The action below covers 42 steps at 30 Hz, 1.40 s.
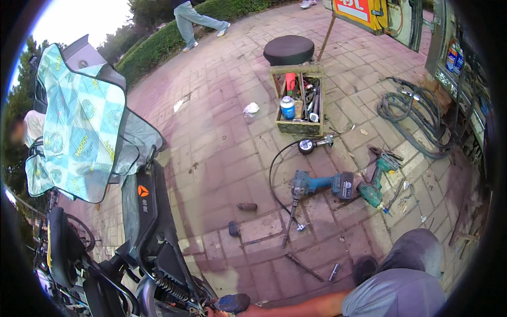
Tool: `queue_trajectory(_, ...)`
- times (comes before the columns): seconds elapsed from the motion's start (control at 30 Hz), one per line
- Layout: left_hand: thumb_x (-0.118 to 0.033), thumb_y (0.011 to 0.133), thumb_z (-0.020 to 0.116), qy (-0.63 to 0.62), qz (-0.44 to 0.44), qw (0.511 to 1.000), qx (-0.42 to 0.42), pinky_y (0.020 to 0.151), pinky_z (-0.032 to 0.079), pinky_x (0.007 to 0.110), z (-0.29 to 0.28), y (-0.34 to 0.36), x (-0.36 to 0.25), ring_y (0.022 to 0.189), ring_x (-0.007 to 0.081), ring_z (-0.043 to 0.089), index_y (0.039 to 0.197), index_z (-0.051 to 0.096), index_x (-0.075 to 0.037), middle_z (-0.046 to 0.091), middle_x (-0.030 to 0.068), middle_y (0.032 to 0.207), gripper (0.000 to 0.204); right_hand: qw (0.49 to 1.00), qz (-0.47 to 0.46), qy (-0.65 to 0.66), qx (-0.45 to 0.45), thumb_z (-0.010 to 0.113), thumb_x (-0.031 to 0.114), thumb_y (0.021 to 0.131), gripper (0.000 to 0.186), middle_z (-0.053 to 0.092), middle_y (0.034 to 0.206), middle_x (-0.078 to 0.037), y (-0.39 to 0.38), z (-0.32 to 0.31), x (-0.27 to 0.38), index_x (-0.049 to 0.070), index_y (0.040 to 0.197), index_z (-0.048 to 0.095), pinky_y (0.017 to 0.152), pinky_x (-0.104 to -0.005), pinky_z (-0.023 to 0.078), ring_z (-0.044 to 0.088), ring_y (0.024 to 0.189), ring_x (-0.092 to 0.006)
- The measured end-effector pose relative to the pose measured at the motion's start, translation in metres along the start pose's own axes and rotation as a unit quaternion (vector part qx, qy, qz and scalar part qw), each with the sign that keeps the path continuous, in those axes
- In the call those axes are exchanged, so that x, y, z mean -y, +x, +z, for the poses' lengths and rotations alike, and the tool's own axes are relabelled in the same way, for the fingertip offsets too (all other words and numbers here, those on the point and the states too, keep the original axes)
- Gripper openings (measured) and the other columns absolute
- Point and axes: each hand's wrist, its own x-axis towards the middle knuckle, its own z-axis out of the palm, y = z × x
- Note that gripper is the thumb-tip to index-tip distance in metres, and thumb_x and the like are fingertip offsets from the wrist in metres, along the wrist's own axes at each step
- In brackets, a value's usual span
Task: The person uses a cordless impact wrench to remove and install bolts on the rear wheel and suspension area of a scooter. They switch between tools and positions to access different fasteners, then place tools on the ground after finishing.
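Knee foremost; spring lies up-left of the nearer right hand, slanting toward it; finger spread and hold cannot be told.

We are viewing yellow lettering on the checked cover, characters on the red-and-yellow sign, and an orange emblem above pale characters on the scooter.

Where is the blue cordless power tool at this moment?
In the head view, the blue cordless power tool lies right of centre on the paving, just left of the green power tool and below the round gauge.
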Motion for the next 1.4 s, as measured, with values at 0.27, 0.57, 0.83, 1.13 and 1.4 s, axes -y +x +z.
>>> queue_trajectory(0.27, -0.021, 0.096, 0.04, 0.106, 0.165, 0.979, -0.051, 0.107, 0.028, 0.044, 0.047, 0.044, 0.012, 0.12, 0.0282, 0.044, 0.124, 0.047, 0.0, 0.049, 0.0138, 0.128, 0.035, 0.982, -0.031, -0.136, -0.126, 0.063, 0.021, 0.076, 0.031, 0.063, 0.079, -0.008, 0.008, -0.023, 0.029, 0.002, 0.1, 0.058, 0.066, -0.0348, 0.05, 0.058, 0.068, -0.0175)
queue_trajectory(0.57, -0.028, 0.094, 0.046, 0.136, 0.165, 0.972, -0.099, 0.107, 0.029, 0.042, 0.067, 0.035, 0.039, 0.121, 0.0258, 0.044, 0.125, 0.045, 0.0, 0.051, 0.0127, 0.126, 0.042, 0.996, 0.046, 0.012, -0.075, 0.064, 0.01, 0.069, 0.029, 0.056, 0.065, -0.006, 0.014, -0.03, 0.004, -0.002, 0.093, 0.053, 0.049, -0.0317, 0.045, 0.054, 0.053, -0.0129)
queue_trajectory(0.83, -0.033, 0.094, 0.045, 0.187, 0.117, 0.967, -0.125, 0.104, 0.031, 0.039, 0.085, 0.041, 0.052, 0.118, 0.0226, 0.046, 0.124, 0.044, -0.002, 0.052, 0.0093, 0.122, 0.043, 0.977, -0.107, -0.084, -0.165, 0.066, 0.01, 0.07, 0.036, 0.061, 0.085, -0.01, -0.006, -0.03, 0.003, 0.0, 0.102, 0.054, 0.068, -0.0331, 0.049, 0.059, 0.072, -0.0184)
queue_trajectory(1.13, -0.031, 0.094, 0.048, 0.259, 0.122, 0.903, -0.319, 0.099, 0.035, 0.041, 0.09, 0.032, 0.04, 0.107, 0.0227, 0.051, 0.115, 0.052, -0.002, 0.058, 0.0092, 0.109, 0.036, 0.9, 0.076, 0.399, -0.156, 0.063, 0.003, 0.074, 0.007, 0.055, 0.062, -0.007, 0.0, 0.039, -0.013, 0.003, 0.076, 0.056, 0.045, -0.0299, 0.042, 0.052, 0.05, -0.0156)
queue_trajectory(1.4, -0.036, 0.093, 0.048, 0.283, 0.073, 0.883, -0.367, 0.098, 0.037, 0.046, 0.118, 0.037, 0.039, 0.107, 0.0283, 0.053, 0.115, 0.052, -0.001, 0.058, 0.0151, 0.111, 0.042, 0.906, 0.099, 0.365, -0.19, 0.062, 0.002, 0.075, 0.014, 0.054, 0.066, -0.006, 0.001, 0.047, 0.014, 0.003, 0.084, 0.053, 0.047, -0.0293, 0.043, 0.052, 0.053, -0.0135)
